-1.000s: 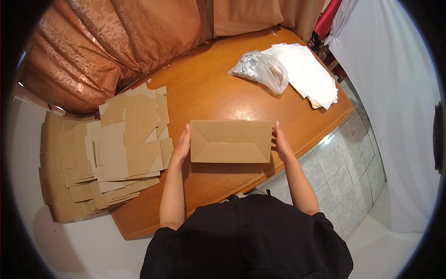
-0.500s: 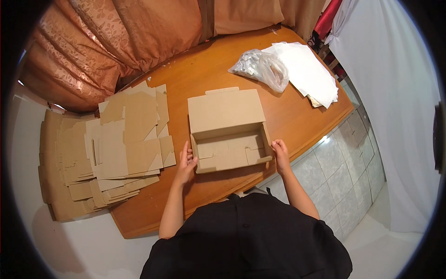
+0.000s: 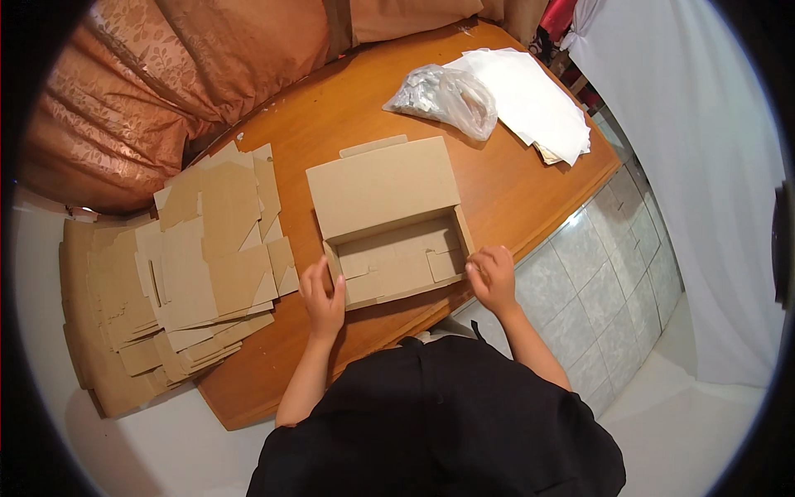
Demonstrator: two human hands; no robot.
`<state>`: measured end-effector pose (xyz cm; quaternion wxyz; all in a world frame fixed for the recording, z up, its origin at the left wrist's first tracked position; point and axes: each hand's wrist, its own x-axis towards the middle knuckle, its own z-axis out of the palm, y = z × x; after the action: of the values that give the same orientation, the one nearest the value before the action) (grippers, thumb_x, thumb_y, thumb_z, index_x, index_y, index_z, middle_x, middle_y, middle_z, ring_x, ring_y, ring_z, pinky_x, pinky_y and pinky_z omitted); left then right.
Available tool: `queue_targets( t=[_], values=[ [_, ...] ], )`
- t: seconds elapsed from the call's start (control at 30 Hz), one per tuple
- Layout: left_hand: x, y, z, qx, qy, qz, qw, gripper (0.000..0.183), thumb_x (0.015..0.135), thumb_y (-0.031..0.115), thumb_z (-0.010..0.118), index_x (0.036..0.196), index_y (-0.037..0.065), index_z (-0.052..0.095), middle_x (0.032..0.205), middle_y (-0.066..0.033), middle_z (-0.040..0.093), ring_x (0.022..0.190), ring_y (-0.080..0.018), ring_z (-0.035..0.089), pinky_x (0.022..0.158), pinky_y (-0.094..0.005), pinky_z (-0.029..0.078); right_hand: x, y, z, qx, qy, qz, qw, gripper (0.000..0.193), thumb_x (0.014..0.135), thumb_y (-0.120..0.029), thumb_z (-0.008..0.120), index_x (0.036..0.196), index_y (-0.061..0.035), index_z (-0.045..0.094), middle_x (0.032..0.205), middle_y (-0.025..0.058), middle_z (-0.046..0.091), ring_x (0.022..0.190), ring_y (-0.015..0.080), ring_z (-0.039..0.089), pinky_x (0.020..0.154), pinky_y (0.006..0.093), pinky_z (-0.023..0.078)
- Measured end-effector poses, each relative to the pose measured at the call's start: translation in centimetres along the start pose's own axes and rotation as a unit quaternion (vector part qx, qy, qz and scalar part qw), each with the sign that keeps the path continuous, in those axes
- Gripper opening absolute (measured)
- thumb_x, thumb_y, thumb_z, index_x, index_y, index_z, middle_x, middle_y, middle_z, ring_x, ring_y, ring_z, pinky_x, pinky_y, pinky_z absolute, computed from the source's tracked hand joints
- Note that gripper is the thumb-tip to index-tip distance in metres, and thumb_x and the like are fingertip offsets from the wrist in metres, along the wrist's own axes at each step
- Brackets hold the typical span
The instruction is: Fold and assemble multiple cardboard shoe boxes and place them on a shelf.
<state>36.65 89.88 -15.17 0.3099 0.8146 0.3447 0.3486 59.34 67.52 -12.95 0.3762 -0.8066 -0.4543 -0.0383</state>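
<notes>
Positioning the open cardboard box [image 3: 387, 222] seems underway, left hand [image 3: 324, 300] half-spread and empty, right hand [image 3: 493, 278] curled, its hold unclear; the next move likely needs the box steadied.

Left hand [image 3: 324, 300] gapes; right hand [image 3: 494, 282] curls inward.

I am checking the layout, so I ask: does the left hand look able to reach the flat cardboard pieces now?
Probably yes. The left hand is by the open box's left side, the flat cardboard pieces lie just left of that hand, and nothing visible stands between.
</notes>
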Motion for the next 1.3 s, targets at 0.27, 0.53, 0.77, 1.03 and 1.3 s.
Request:
queue_targets(
  t=[0.27,0.53,0.77,1.03,1.3],
  values=[
    [-3.7,0.1,-1.0,0.188,-0.173,0.134,0.957,0.017,0.076,0.03,0.067,0.087,0.016,0.067,0.097,0.0012,0.057,0.107,-0.018,0.046,0.094,-0.0543,0.012,-2.8,0.1,1.1,-0.125,-0.064,-0.049,0.989,0.025,0.077,-0.028,0.066,0.099,-0.0145,0.065,0.101,-0.0001,0.062,0.113,0.0229,0.047,0.102,0.0536,0.018],
    [1.9,4.2,2.1,0.078,-0.328,0.115,0.934,0.035,0.085,0.032,0.054,0.106,0.005,0.063,0.114,-0.0114,0.056,0.114,-0.0276,0.047,0.098,-0.0573,0.021,5.0,-2.1,3.2,0.009,-0.228,-0.06,0.972,0.032,0.082,-0.026,0.056,0.108,-0.008,0.061,0.102,0.0068,0.064,0.102,0.0276,0.057,0.101,0.0508,0.029],
    [3.7,4.0,7.2,0.212,-0.599,-0.083,0.768,0.084,0.085,0.063,0.037,0.143,0.005,0.022,0.15,-0.019,0.008,0.137,-0.0421,0.007,0.107,-0.0584,0.011,5.9,-0.4,8.5,-0.193,-0.609,0.027,0.769,0.085,0.082,-0.065,0.043,0.141,-0.0075,0.025,0.145,0.0275,0.017,0.134,0.0402,0.023,0.107,0.0532,0.021],
    [3.1,3.7,9.3,0.178,-0.64,-0.137,0.735,0.101,0.077,0.078,0.03,0.145,0.007,0.008,0.15,-0.0202,-0.006,0.136,-0.0443,-0.009,0.105,-0.0611,0.007,6.6,1.5,7.5,-0.129,-0.614,0.109,0.771,0.094,0.081,-0.07,0.035,0.145,-0.0067,0.009,0.152,0.0143,0.002,0.139,0.0323,0.007,0.11,0.0478,0.017],
    [5.7,6.3,14.1,0.2,-0.628,-0.158,0.735,0.106,0.073,0.081,0.034,0.145,0.007,0.01,0.15,-0.0213,-0.007,0.135,-0.0455,-0.009,0.105,-0.0625,0.008,10.7,6.6,6.0,-0.17,-0.63,0.025,0.757,0.096,0.082,-0.07,0.033,0.144,-0.0021,0.009,0.152,0.0136,-0.001,0.14,0.0291,-0.003,0.11,0.0468,0.016]
  ],
)
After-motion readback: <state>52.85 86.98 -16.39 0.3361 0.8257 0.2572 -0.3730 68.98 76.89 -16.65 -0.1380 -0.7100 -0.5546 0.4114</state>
